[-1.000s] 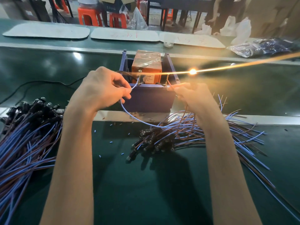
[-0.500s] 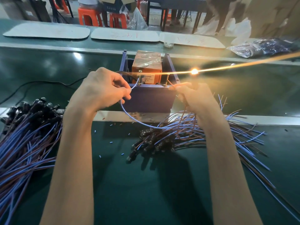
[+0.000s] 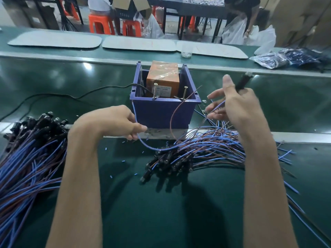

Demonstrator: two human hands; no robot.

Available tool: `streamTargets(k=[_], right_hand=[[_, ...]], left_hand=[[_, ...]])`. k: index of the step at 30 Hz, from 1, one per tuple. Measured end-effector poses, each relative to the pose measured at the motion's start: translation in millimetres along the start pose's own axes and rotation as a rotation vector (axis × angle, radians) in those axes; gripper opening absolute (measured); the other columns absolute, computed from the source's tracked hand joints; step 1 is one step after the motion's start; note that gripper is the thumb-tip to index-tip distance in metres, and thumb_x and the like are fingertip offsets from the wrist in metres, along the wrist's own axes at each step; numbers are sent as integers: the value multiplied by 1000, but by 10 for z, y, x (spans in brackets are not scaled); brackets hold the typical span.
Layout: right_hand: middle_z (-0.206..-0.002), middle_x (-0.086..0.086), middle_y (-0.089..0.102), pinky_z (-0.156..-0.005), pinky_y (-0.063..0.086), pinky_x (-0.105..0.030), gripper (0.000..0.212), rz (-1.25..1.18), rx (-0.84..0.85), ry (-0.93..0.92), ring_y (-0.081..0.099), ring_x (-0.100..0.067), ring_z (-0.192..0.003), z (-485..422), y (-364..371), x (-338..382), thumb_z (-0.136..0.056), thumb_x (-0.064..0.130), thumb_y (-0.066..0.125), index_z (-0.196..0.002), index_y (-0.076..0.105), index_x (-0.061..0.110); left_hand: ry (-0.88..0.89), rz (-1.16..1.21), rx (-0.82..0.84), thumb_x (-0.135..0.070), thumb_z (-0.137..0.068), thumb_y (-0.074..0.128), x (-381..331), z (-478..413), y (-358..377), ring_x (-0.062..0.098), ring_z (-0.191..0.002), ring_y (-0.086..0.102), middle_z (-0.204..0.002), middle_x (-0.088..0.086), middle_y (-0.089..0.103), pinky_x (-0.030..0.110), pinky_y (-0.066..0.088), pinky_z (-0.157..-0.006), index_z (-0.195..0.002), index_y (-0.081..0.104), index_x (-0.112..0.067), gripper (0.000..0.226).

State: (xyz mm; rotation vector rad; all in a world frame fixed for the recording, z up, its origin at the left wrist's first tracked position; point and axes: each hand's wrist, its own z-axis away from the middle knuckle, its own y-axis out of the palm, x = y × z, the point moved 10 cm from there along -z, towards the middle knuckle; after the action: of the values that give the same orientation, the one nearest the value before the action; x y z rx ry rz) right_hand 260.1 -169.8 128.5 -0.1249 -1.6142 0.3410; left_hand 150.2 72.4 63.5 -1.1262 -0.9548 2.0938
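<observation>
My left hand (image 3: 114, 122) pinches a blue wire (image 3: 152, 149) just in front of the purple box (image 3: 161, 113). That box holds an orange block (image 3: 163, 77) and two upright screws (image 3: 155, 91) at its front rim. To the right of the box my right hand (image 3: 234, 106) is raised and holds a black lamp holder (image 3: 242, 82), its index finger pointing up and the other fingers spread. A brown wire (image 3: 174, 119) arcs from the front right screw toward the pile. The lamp is dark.
A pile of black lamp holders with blue and brown leads (image 3: 179, 161) lies between my arms on the green bench. A larger bundle of the same (image 3: 26, 154) lies at the left. A black cable (image 3: 53, 97) runs to the box. White mats (image 3: 138, 44) lie on the far belt.
The lamp that glowed at the box has gone dark. My right hand lifted it up and to the right, away from the screws. My left hand dropped toward the box's front base.
</observation>
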Motion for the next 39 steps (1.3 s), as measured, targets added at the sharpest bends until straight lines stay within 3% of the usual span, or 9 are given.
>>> streamTargets(k=[3,5,9,13,15,22,27,33,39], right_hand=[[-68,-9,70,-68,59,-27,45,-72,-21,-66,71,-21,-61,21,-86,91,-99,41,46,-74,66,10],[-85,-12,70,-87,53,-31,37,89,-59,-195,69,-22,-79,29,-132,214,-99,36,47,-81,69,11],[-126,-18,45,-83,31,-2,26,396,-226,-418,45,-10,-92,171,-209,504,-99,24,49,-110,64,5],[-136,-23,28,-105,17,-8,24,511,-418,-591,33,-24,-128,380,-268,747,-97,12,49,-117,58,2],[-137,-23,27,-105,7,-5,25,582,-441,-607,26,-29,-133,412,-232,796,-93,7,51,-118,57,4],[-122,-5,37,-106,34,-34,25,807,159,-338,38,-23,-119,149,381,203,-92,19,55,-117,62,15],[-112,-10,62,-84,50,-36,23,1071,616,-86,58,-29,-98,244,763,-433,-89,25,56,-108,64,14],[-113,-5,64,-87,51,-39,27,1052,646,-91,59,-27,-98,213,771,-503,-89,18,53,-114,63,20],[-130,5,58,-98,42,-33,45,975,681,-85,54,-18,-110,224,779,-456,-94,39,54,-138,48,31]], left_hand=[[0,56,45,-47,-91,57,13,-10,64,0,-70,68,-75,-11,75,30,46,-98,-79,72,-17,36],[-14,91,63,-44,-93,56,36,-22,93,2,-68,69,-76,-9,75,30,45,-100,-83,72,-13,36],[-19,116,68,-44,-93,55,57,-49,112,5,-70,70,-75,-7,75,28,45,-98,-86,72,-11,37],[-15,107,68,-43,-94,54,65,-82,116,3,-67,69,-75,-8,75,22,45,-89,-87,72,-11,37],[-15,107,62,-42,-94,54,77,-94,112,4,-68,69,-75,-7,75,23,44,-90,-86,71,-11,37],[-26,141,58,-37,-95,55,157,-116,100,6,-65,67,-75,-4,75,26,45,-92,-87,70,-7,34],[-56,180,42,-35,-95,57,316,-137,75,4,-61,67,-74,-6,75,22,47,-81,-86,70,-9,31],[-213,18,-130,-44,-92,58,754,-137,-164,23,-108,59,-111,2,67,37,43,-100,-103,65,-17,30],[-331,25,-228,-45,-78,75,933,-109,-230,29,-121,50,-128,8,59,41,42,-103,-119,61,-17,52]])
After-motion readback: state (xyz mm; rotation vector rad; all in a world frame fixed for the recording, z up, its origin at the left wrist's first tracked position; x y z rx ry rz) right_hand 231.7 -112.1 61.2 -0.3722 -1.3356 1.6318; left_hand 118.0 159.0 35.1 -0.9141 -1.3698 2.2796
